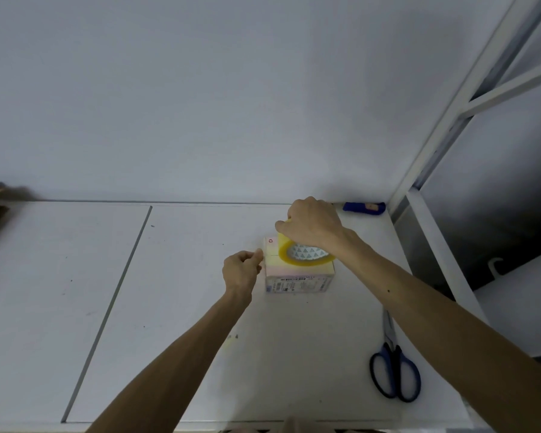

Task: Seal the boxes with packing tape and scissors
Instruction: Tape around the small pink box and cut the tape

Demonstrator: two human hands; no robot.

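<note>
While laying tape over the lid, works two-handed. Grips the round roll of see-through yellow packing tape (306, 257) from above with the right hand (310, 226), fingers curled over its rim. Holds that roll tipped over the top of the small pale pink and cream cardboard box (297, 276), most likely so the tape can run off flat along the lid. Pinches the box's top left edge with the left hand (241, 270), finger and thumb pressed together. Probably pins the loose end of tape there so it cannot slip; too thin and clear to be sure. Sets the two hands near each other, not touching.

Rests the box on the big white table (200, 307), toward the right side. Leaves the blue-handled metal scissors (394, 373) lying flat nearer the body, partly under the right arm, easy to grab for the cut. No cut made yet, by the look of it.

Further back, by the wall, shows a small dark blue thing (364, 208), too blurry to name. Right of that, shows a white metal shelf frame (444, 120).
</note>
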